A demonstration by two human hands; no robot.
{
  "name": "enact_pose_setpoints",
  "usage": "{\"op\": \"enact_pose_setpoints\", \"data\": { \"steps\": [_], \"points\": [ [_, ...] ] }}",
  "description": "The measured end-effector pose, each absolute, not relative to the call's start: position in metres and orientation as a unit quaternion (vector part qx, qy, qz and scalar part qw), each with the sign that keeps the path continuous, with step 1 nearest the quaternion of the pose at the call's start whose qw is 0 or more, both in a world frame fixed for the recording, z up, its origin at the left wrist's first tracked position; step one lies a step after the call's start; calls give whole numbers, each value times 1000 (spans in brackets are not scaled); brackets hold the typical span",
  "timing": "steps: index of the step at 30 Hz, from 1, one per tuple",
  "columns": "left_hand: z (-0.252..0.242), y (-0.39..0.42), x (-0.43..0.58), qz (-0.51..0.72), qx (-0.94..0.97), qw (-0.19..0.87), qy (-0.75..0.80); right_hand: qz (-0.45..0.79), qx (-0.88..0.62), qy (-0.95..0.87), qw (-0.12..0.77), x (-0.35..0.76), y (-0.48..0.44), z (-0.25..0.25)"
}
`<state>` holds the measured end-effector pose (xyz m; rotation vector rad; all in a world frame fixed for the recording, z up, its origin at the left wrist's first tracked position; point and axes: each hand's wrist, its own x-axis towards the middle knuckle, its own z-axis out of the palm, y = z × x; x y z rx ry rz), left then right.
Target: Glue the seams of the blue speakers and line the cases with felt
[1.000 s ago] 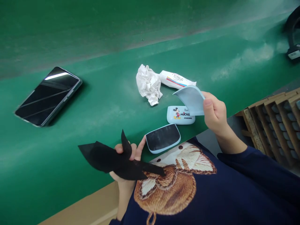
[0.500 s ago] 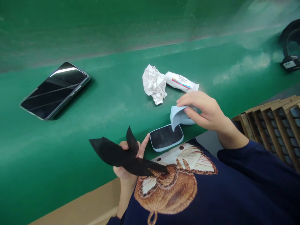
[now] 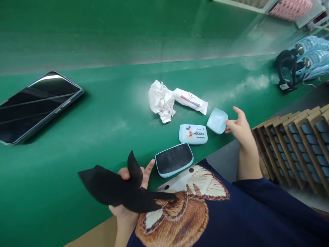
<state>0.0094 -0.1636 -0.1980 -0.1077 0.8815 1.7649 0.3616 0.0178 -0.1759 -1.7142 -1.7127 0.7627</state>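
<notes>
Several floppy black sheets [image 3: 108,185] are in my left hand [image 3: 125,209], closed around them. One finger of that hand points out towards a light-blue case with a black top face [image 3: 174,159], close to its left end. Beside it lies a light-blue Mickey case [image 3: 193,134], printed side up. My right hand [image 3: 240,128] is at the right edge of a thin, slightly curled light-blue sheet [image 3: 217,120]. Its fingers are apart, the index stretched away and the thumb side touching the sheet's edge.
Crumpled white paper [image 3: 161,101] and a white D7000 tube [image 3: 190,100] lie mid-bench. A phone [image 3: 38,106] rests at the left. Brown cardboard dividers holding blue pieces [image 3: 298,147] stand at the right. A black strap-like device [image 3: 286,72] is near blue bundled items [image 3: 313,56].
My right hand has moved right and down with the light-blue sheet, uncovering the Mickey case. My left hand still holds the black sheets. The view has shifted right.
</notes>
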Motion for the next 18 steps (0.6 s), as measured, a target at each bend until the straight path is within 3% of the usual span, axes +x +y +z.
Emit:
{"op": "enact_pose_setpoints", "data": {
  "steps": [3,9,13,18],
  "points": [
    [-202,-164,7,738,-15,558,378,250,-652,-678,231,364,6,-175],
    [-203,-164,5,725,30,570,385,-18,-549,-826,131,371,16,-136],
    [-201,-163,6,723,5,575,382,-26,-358,-933,15,361,20,-128],
    [-201,-162,6,731,23,590,344,-44,-234,-968,-85,345,21,-136]
  ]
}}
